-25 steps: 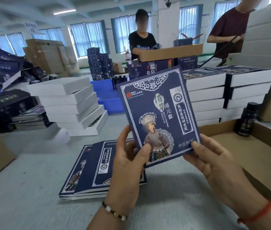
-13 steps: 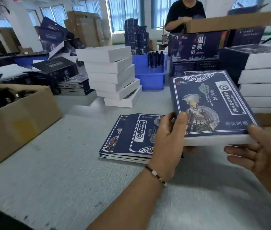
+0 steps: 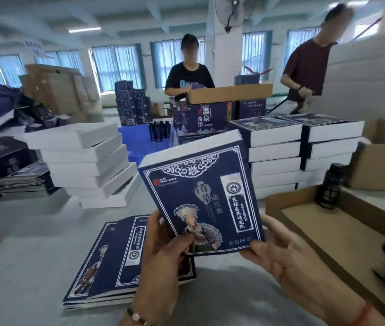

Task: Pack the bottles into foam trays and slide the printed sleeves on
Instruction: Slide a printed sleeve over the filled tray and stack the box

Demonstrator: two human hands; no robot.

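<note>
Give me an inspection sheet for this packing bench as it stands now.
Surface: grey table, bare patches at the near left.
Job's things: sleeved tray held up, tilted, printed face toward the camera; flat sleeves stacked below it; white foam trays stacked at left; finished packs stacked at right; dark bottle upright beside the cardboard tray.
Clutter: blue crate with bottles behind it, dark cartons far left.
Grippers: left hand grips the sleeved tray's lower edge; right hand holds its lower right corner.
Cables: nothing seen.
Surroundings: two people working beyond the bench, wall fan, curtained windows.
</note>
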